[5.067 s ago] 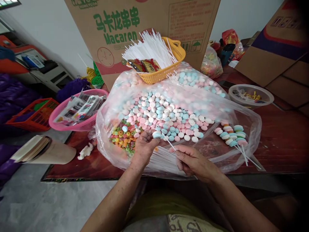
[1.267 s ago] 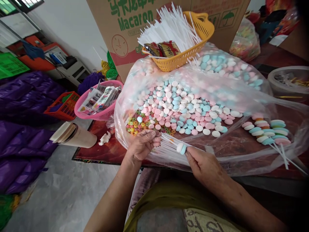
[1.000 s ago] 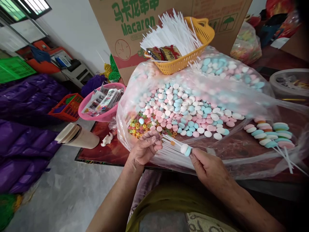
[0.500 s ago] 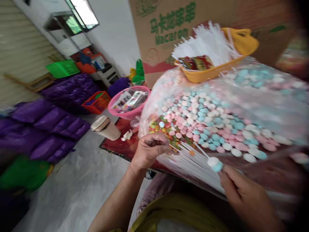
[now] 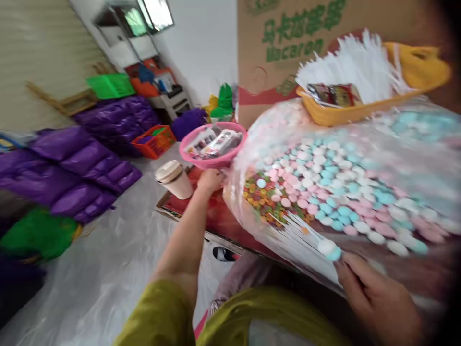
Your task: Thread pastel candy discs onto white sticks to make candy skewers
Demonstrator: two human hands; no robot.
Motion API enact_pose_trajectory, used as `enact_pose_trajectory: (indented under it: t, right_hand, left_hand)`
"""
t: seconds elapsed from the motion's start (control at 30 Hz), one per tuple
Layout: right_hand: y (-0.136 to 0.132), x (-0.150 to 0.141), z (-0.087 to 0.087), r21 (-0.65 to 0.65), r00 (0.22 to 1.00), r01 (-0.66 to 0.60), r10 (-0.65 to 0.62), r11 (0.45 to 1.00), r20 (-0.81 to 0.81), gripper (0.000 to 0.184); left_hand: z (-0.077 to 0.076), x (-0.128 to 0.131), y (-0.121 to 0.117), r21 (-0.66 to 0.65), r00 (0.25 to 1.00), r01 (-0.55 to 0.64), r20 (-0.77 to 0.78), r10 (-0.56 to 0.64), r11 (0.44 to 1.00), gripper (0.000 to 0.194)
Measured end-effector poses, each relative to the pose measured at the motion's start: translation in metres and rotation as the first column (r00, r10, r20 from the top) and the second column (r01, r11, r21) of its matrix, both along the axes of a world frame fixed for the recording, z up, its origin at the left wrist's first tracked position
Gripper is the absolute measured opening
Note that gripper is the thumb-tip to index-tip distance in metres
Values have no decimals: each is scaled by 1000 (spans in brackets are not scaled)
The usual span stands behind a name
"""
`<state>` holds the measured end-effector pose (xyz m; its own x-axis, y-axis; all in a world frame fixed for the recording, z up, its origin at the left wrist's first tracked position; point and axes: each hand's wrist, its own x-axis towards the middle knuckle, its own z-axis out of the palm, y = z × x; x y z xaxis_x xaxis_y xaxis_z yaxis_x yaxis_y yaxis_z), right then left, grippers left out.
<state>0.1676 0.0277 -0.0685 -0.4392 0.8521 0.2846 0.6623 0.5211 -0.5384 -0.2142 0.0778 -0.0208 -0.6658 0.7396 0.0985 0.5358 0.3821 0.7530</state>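
The left hand (image 5: 212, 181) has swung away to the glossy dark-red counter (image 5: 225, 216) beside the round pink plastic basket (image 5: 207, 163), its grip unclear, so threading seems paused while the right hand (image 5: 382, 293) pinches the thin white stick (image 5: 310, 228) bearing round white-and-blue candies (image 5: 330, 250).

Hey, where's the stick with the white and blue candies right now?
In the head view, the candy stick is below and right of centre, held in the right hand, near the loose white sticks.
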Motion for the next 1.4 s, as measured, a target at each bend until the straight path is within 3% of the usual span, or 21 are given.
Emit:
enact_pose_trajectory:
  t: [0.1,0.17,0.2,0.23,0.3,0.33,0.4,0.47,0.53,0.57,0.63,0.7,0.73,0.93,1.13,1.23,1.4]
  right_hand:
    - [6,14,11,-21,992,101,-99,995,73,24]
    - [13,20,9,-43,981,169,-163,985,103,26]
    - [16,21,7,-55,980,172,-165,983,115,25]
    - [18,21,5,-61,980,165,-157,984,119,25]
    - [21,20,3,-51,982,167,-161,985,103,24]
    - [22,21,4,-42,980,184,-179,982,92,24]
    - [21,29,7,-20,969,238,-236,971,66,26]
    - [16,42,8,-26,961,274,-272,962,51,27]
    - [10,53,6,-64,968,250,-248,966,38,26]
    - [6,55,4,-90,976,217,-216,972,29,26]
    - [0,53,-2,-140,991,135,-135,981,15,25]
    - [-2,44,-7,-160,996,89,-86,983,27,25]
    - [-2,39,-9,-159,996,87,-80,983,48,25]
    - [0,23,-6,-116,958,136,-101,984,267,19]
    - [-9,17,-1,-87,913,163,-117,983,390,18]
    - [-12,11,-1,-20,920,135,-118,991,373,18]
    - [-12,3,0,62,913,154,-166,986,373,18]
  left_hand:
    - [11,16,-17,-50,995,76,-57,-79,996,11]
    - [17,44,-29,151,976,59,-215,-26,987,14]
    - [17,65,-33,225,976,123,-202,-78,966,17]
    - [15,90,-35,221,958,268,-164,-235,938,16]
    - [3,143,-31,18,780,623,-79,-620,782,12]
    - [-6,167,-27,-92,723,679,-85,-685,728,11]
    - [-23,201,-15,-265,686,683,-88,-722,681,8]
    - [-35,215,-7,-316,685,673,-74,-725,669,13]
    - [-40,211,-5,-200,714,694,65,-697,692,14]
    - [-40,207,-5,-103,717,692,204,-666,714,13]
    - [-39,197,-7,78,631,619,544,-553,782,16]
    - [-37,192,-10,160,504,504,744,-439,849,25]
    - [-36,193,-11,179,473,463,778,-413,868,28]
    - [-36,214,-22,189,469,353,811,-348,916,30]
    - [-49,223,-35,246,583,300,718,-381,922,22]
    - [-53,220,-36,224,500,218,810,-306,950,24]
    - [-50,209,-33,176,262,72,946,-188,982,31]
